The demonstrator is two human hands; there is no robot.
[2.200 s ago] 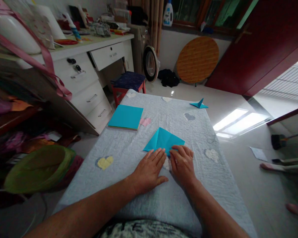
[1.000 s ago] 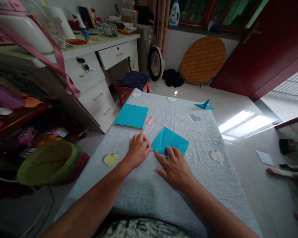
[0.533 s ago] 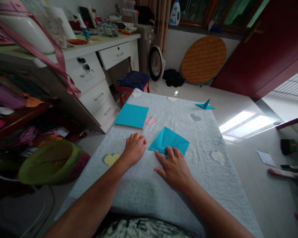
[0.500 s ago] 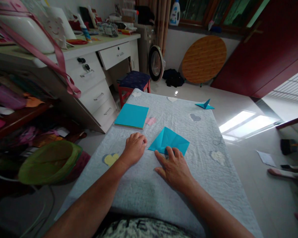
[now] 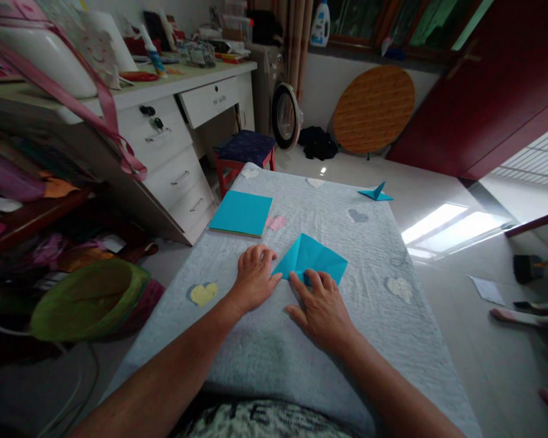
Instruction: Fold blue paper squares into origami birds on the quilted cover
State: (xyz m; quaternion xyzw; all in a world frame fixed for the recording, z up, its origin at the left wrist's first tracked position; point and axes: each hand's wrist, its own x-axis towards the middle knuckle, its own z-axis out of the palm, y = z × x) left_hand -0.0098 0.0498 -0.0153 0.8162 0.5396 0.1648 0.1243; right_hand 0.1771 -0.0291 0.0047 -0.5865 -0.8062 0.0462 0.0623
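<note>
A folded blue paper lies on the light blue quilted cloth in front of me. My left hand rests with loosely curled fingers at the paper's left corner, the thumb reaching that tip. My right hand lies flat with fingers spread, fingertips pressing the paper's near edge. A stack of square blue sheets sits to the far left on the cloth. A small finished blue paper figure stands at the far right corner.
A white desk with drawers and a red stool stand beyond the left side. A green basket and clutter fill the left. A round wooden board leans on the far wall. Someone's foot shows at right.
My left hand slid right from a loose fist beside the paper and now touches its left corner. My right hand stays on the near edge.
</note>
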